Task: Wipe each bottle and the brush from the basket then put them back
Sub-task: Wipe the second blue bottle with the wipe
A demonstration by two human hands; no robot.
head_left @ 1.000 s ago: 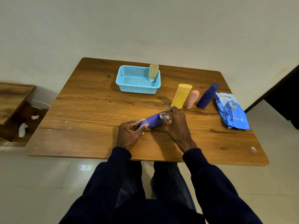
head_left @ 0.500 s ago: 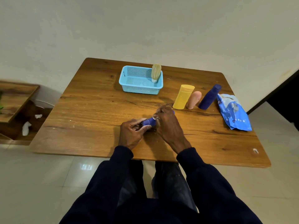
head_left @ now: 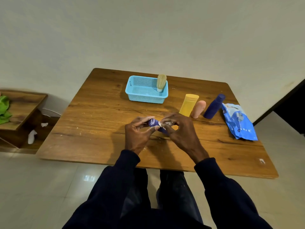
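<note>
While the purple bottle (head_left: pixel 152 122) is pinched by the left hand's (head_left: pixel 138 134) fingertips (head_left: pixel 154 128) over the table (head_left: pixel 99 113), a wipe (head_left: pixel 162 123) is pressed to it by the right hand's (head_left: pixel 179 131) curled fingers (head_left: pixel 171 119) — wiping is judged underway; a return to the basket (head_left: pixel 145 98) is needed next.

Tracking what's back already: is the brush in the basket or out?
In. The brush stands upright in the blue basket, far right corner, bristles above the rim.

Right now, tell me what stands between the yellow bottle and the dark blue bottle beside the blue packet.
The pink bottle stands there, nearer the yellow bottle than the dark blue bottle; the head view shows it.
</note>
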